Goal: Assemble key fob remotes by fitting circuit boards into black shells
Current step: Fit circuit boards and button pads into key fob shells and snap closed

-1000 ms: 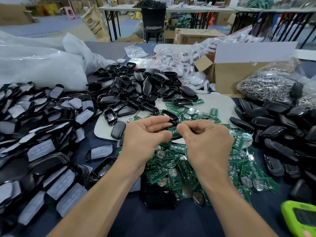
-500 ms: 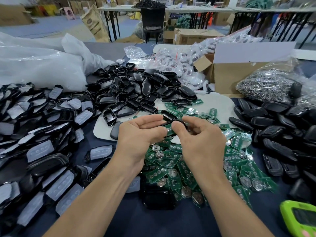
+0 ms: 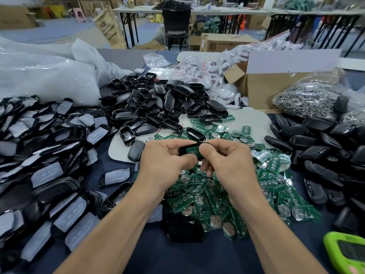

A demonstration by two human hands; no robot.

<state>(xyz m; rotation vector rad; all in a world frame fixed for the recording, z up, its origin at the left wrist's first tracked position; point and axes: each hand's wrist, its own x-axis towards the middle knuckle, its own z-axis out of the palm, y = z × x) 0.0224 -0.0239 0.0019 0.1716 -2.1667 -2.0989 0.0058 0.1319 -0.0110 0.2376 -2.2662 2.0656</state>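
Note:
Both hands meet over the middle of the table. My left hand (image 3: 164,163) grips the left end of a black shell (image 3: 182,150), and my right hand (image 3: 227,163) pinches its right end. A green circuit board (image 3: 192,150) lies in the shell's open face, with my right thumb pressed on it. Under the hands spreads a heap of loose green circuit boards (image 3: 207,194) with round coin-cell holders. Empty black shells (image 3: 158,103) are piled behind the hands.
Shells with grey rubber keypads (image 3: 45,155) cover the left side. More black shell halves (image 3: 325,147) lie at the right. A cardboard box (image 3: 266,86), a bag of metal rings (image 3: 310,99) and white plastic bags (image 3: 45,76) stand at the back. A green device (image 3: 345,252) sits at the bottom right.
Both hands have lifted a little and turned the shell, so the green board in its open face now shows between the thumbs. The piles have not moved.

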